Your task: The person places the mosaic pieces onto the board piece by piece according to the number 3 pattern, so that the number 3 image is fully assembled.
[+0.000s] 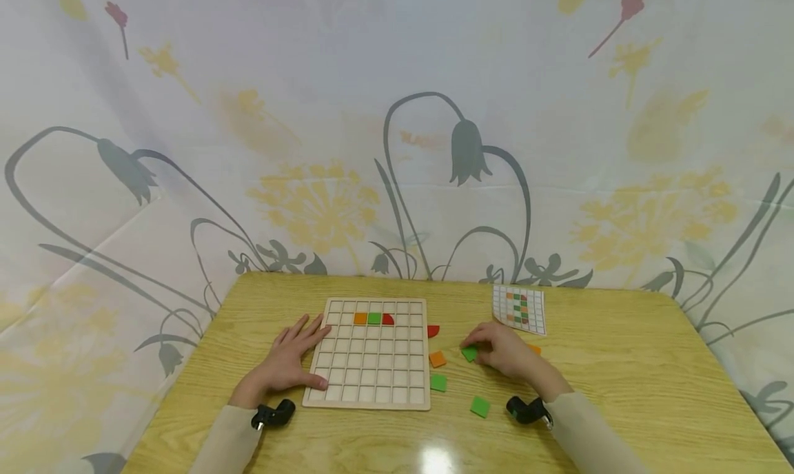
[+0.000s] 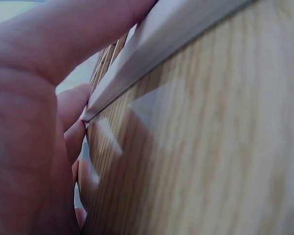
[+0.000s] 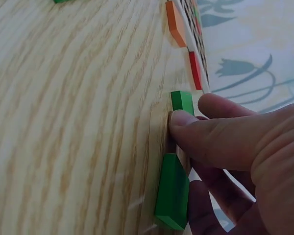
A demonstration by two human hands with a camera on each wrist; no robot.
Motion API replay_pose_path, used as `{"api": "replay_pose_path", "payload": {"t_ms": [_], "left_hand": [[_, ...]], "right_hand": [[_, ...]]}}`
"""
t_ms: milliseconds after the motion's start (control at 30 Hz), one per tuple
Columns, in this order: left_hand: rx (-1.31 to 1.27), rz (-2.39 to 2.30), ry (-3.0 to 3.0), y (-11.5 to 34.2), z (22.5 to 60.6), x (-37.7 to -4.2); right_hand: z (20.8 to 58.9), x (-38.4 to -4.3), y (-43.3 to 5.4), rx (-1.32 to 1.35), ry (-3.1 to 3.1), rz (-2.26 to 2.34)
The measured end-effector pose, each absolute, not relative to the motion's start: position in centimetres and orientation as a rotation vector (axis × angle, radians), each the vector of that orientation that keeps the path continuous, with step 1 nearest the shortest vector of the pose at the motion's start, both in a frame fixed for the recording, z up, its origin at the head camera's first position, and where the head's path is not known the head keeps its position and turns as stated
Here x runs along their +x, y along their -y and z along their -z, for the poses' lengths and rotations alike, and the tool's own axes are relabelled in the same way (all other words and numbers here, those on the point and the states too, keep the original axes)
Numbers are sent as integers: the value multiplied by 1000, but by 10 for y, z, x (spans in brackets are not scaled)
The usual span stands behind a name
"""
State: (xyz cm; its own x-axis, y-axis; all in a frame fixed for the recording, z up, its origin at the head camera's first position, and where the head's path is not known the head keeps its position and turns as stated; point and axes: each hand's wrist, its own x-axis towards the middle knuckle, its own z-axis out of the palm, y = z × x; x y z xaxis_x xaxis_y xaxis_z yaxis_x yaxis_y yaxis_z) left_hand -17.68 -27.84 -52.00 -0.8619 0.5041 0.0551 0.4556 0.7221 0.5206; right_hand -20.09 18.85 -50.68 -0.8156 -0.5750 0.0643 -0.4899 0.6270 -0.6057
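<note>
A square wooden grid board [image 1: 373,406] lies on the table. An orange square tile [image 1: 360,318], a green square tile [image 1: 374,318] and a red quarter-round tile [image 1: 388,319] sit side by side in its second row. My left hand [image 1: 282,360] rests with spread fingers on the board's left edge; the left wrist view shows its thumb along the wooden rim [image 2: 132,54]. Right of the board, my right hand [image 1: 502,350] pinches a green tile [image 3: 182,101] with thumb and fingertips, low over the table. Another green tile [image 3: 171,196] lies under that hand, mostly hidden in the head view.
Between board and right hand lie a red quarter-round piece [image 1: 433,331], an orange tile [image 1: 438,359] and a green tile [image 1: 438,382]. Nearer me is one more green tile [image 1: 480,406]. A printed pattern sheet [image 1: 521,308] lies behind the right hand, and an orange piece [image 1: 535,349] peeks out beside it.
</note>
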Motion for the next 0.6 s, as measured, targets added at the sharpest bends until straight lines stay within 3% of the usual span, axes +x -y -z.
{"api": "replay_pose_path", "payload": {"t_ms": [600], "left_hand": [[757, -814, -2810, 279, 521, -179]], "right_hand": [[502, -198, -179, -827, -2760, 963]]}}
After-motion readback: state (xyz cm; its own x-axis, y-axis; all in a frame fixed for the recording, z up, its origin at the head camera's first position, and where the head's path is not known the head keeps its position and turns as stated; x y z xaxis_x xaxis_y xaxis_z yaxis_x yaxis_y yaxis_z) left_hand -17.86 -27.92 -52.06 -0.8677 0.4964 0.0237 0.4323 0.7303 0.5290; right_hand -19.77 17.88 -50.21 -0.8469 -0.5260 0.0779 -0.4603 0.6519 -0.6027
